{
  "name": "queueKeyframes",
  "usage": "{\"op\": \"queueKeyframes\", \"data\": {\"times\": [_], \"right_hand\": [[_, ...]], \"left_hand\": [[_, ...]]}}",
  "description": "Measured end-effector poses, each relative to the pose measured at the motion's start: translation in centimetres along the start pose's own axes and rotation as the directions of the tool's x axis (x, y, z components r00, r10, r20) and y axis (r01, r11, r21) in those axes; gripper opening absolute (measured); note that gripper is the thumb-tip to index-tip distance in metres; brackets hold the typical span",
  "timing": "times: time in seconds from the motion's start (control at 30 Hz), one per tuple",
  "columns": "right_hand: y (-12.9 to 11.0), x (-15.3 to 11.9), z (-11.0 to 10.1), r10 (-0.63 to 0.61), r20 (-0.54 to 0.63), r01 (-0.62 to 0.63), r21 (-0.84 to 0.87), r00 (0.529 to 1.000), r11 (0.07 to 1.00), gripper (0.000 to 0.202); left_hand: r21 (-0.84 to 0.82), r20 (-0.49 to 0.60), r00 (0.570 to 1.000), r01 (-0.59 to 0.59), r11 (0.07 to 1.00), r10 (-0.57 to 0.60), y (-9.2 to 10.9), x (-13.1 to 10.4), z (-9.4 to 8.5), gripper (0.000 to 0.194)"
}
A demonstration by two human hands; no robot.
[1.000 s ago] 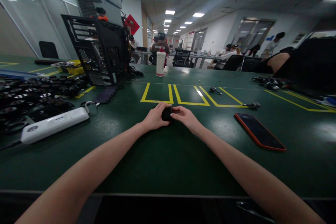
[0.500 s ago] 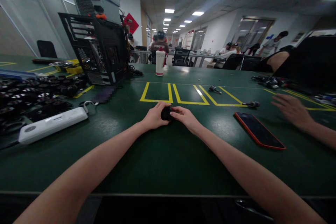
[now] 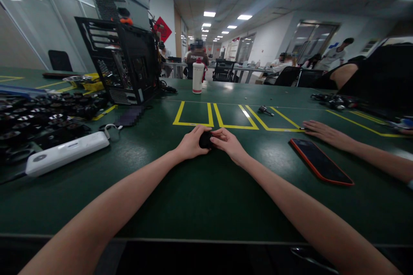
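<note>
A small round black object (image 3: 205,140) is between my hands, low over the green table; its kind is hard to make out. My left hand (image 3: 191,142) is curled round its left side, thumb below and fingers above. From the right, my right hand (image 3: 228,144) pinches at its edge with thumb and fingertips. Part of the object is hidden behind the fingers. Just beyond my hands, yellow tape outlines (image 3: 193,124) mark the green tabletop (image 3: 206,197).
A co-worker's hand (image 3: 325,133) lies at the right, past an orange-edged phone (image 3: 321,162). Small dark metal parts (image 3: 266,111) lie near the tape. A white power strip (image 3: 67,153), a heap of black parts (image 3: 48,114), an open computer case (image 3: 129,60) and a white cup (image 3: 198,78) stand around.
The co-worker's hand has moved left and down onto the small dark part by the tape, now covering it. My hands keep nearly the same grip on the black object.
</note>
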State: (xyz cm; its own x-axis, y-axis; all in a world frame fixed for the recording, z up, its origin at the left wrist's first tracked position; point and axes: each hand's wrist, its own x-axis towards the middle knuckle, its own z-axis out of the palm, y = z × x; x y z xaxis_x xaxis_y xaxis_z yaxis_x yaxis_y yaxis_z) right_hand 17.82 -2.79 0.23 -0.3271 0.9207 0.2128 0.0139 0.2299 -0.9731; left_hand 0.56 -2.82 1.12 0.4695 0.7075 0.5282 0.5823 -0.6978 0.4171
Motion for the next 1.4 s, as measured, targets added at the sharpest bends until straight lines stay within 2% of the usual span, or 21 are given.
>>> {"op": "queueKeyframes", "data": {"times": [0.1, 0.2, 0.33, 0.43, 0.57, 0.67, 0.8, 0.93, 1.03, 1.23, 1.4], "right_hand": [[-0.09, 0.15, -0.18, 0.009, 0.010, -0.009, -0.028, 1.000, 1.000, 0.035], [-0.11, 0.23, -0.43, 0.023, 0.070, -0.023, -0.007, 0.997, 1.000, 0.035], [-0.04, 0.06, -0.46, -0.035, 0.111, 0.028, 0.066, 0.993, 0.997, 0.038], [-0.14, -0.13, -0.28, -0.039, 0.099, 0.034, 0.051, 0.994, 0.998, 0.037], [-0.37, -0.15, 0.05, -0.045, 0.022, 0.044, 0.003, 0.999, 0.999, 0.024], [-0.39, -0.04, 0.16, -0.069, -0.010, 0.069, -0.020, 0.998, 0.997, 0.025], [-0.34, 0.01, -0.02, -0.041, 0.016, 0.041, -0.045, 0.999, 0.998, 0.036], [-0.34, -0.15, -0.18, -0.060, 0.069, 0.060, -0.010, 0.996, 0.998, 0.035], [-0.32, -0.27, -0.14, -0.088, 0.059, 0.090, -0.021, 0.994, 0.996, 0.033], [-0.31, -0.10, 0.09, -0.039, -0.002, 0.039, -0.039, 0.999, 0.998, 0.025], [-0.49, 0.00, -0.03, -0.021, 0.016, 0.022, -0.047, 1.000, 0.999, 0.034]], "left_hand": [[-0.004, 0.003, 1.000, -0.003, 1.000, 0.003, -0.02, -0.04, -0.01, 0.059], [-0.009, 0.004, 1.000, -0.007, 1.000, 0.007, -0.01, -0.08, -0.03, 0.058], [-0.008, -0.004, 1.000, -0.009, 1.000, 0.009, -0.08, -0.07, 0.06, 0.059], [-0.005, -0.007, 1.000, -0.017, 1.000, 0.017, -0.17, -0.04, 0.14, 0.059], [-0.006, -0.004, 1.000, -0.017, 1.000, 0.017, -0.19, -0.03, 0.13, 0.059], [-0.003, -0.007, 1.000, -0.012, 1.000, 0.012, -0.14, -0.01, 0.13, 0.059], [-0.004, -0.004, 1.000, -0.002, 1.000, 0.002, -0.05, -0.03, 0.11, 0.059], [-0.013, -0.006, 1.000, -0.010, 1.000, 0.010, 0.00, -0.06, 0.07, 0.058], [-0.015, -0.006, 1.000, -0.005, 1.000, 0.005, 0.04, -0.06, 0.05, 0.058], [-0.017, 0.003, 1.000, -0.001, 1.000, 0.001, 0.02, -0.06, 0.05, 0.059], [-0.011, -0.004, 1.000, -0.007, 1.000, 0.007, -0.13, -0.06, 0.15, 0.059]]}}
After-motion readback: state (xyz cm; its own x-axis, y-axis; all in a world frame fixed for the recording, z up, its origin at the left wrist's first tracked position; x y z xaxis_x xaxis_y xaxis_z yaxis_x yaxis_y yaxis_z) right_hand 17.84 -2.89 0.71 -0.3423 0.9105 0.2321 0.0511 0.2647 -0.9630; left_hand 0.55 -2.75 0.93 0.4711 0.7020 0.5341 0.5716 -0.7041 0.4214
